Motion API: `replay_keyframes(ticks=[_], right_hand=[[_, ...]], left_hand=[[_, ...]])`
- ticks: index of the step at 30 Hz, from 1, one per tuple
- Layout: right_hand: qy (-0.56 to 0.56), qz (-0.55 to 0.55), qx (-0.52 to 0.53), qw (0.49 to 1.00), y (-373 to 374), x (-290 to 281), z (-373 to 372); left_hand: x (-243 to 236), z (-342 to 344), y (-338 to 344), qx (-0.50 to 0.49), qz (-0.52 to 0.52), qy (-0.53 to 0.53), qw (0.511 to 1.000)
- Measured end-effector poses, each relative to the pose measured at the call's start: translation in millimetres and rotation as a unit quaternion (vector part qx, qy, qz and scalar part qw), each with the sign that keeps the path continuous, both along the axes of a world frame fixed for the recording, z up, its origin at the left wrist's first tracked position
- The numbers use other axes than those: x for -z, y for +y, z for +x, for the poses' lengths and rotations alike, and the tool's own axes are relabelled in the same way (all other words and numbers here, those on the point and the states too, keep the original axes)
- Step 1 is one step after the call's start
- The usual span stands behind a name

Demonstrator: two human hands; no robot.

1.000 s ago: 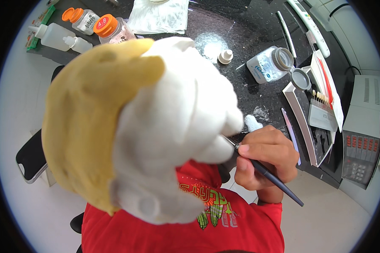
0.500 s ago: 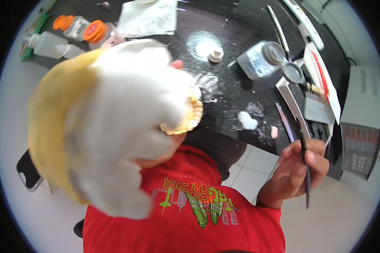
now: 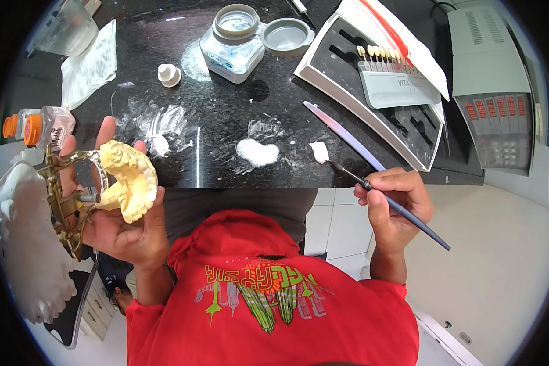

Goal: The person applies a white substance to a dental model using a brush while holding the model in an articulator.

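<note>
My left hand (image 3: 125,241) is closed around a brass dental articulator (image 3: 64,201) out at the left. A yellow dental cast (image 3: 131,183) with a row of teeth is mounted on it, facing right. On the articulator's far left side hangs a large white plaster cast (image 3: 27,244), cut off by the picture's rim. My right hand (image 3: 399,204) pinches a thin brush (image 3: 409,215) with a dark blue handle near its front end. The brush tip points left and meets the edge of a small pale pink lump (image 3: 319,152) near the table's front edge.
White powder (image 3: 257,152) lies on the black tabletop (image 3: 226,110). Behind it stands an uncapped jar (image 3: 235,52). A purple-handled tool (image 3: 341,131) and a tray with a shade guide (image 3: 396,82) lie right. Orange-capped bottles (image 3: 33,129) and a white cloth (image 3: 91,64) are left.
The articulator with its casts has swung left and opened out, away from mid-view. My right hand has lowered the brush from upright to the pink lump. The whole view has shifted.
</note>
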State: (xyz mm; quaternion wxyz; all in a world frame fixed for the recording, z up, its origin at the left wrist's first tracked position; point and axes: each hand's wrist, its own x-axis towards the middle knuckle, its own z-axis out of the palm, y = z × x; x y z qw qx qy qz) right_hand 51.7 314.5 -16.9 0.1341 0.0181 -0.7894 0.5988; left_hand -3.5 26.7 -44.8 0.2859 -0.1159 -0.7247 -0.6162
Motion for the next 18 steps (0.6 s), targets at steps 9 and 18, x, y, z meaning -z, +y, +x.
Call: replay_keyframes(ticks=[9,18], right_hand=[[0.005,0.054,-0.012,0.998,0.0,2.1,-1.0],[0.008,0.076,-0.011,0.997,1.5,1.5,-1.3]], left_hand=[[-0.5,0.0,-2.3,0.000,-0.010,0.003,1.000],[2.6,0.4,0.0,0.007,0.005,0.010,1.000]])
